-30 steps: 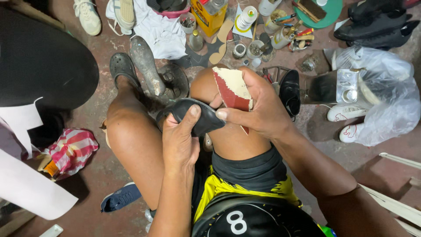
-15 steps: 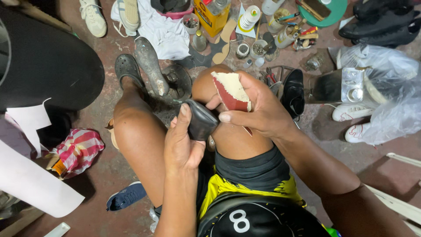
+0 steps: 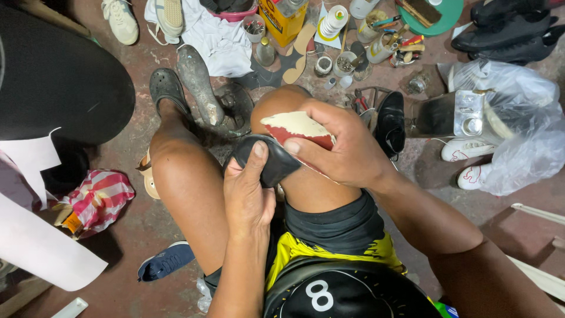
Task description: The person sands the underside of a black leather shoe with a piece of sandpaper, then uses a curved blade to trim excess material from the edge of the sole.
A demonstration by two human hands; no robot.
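The person sits on the floor (image 3: pixel 147 76) with bare knees up. Around the feet lie many things: a big clear bag (image 3: pixel 518 135), a white cloth (image 3: pixel 220 41), a yellow can (image 3: pixel 282 20), some white shoes and little pots.

On the right knee (image 3: pixel 276 103) rests the shoe piece. It has two parts. One is a red and cream sole (image 3: pixel 297 126), flat and worn, with the cream paint chipped at the edges. The other is a dark, soft, rounded part (image 3: pixel 268 159) that bends like rubber and sits just under the sole, between the two knees.

The right hand (image 3: pixel 347 150) is closed around the sole from above. Its fingers curl over the far edge, and the thumb presses on the near side.

The left hand (image 3: pixel 250 194) grips the dark part. Its thumb (image 3: pixel 257 158) lies flat on top, and the other fingers wrap under it, hidden. The two hands almost touch.
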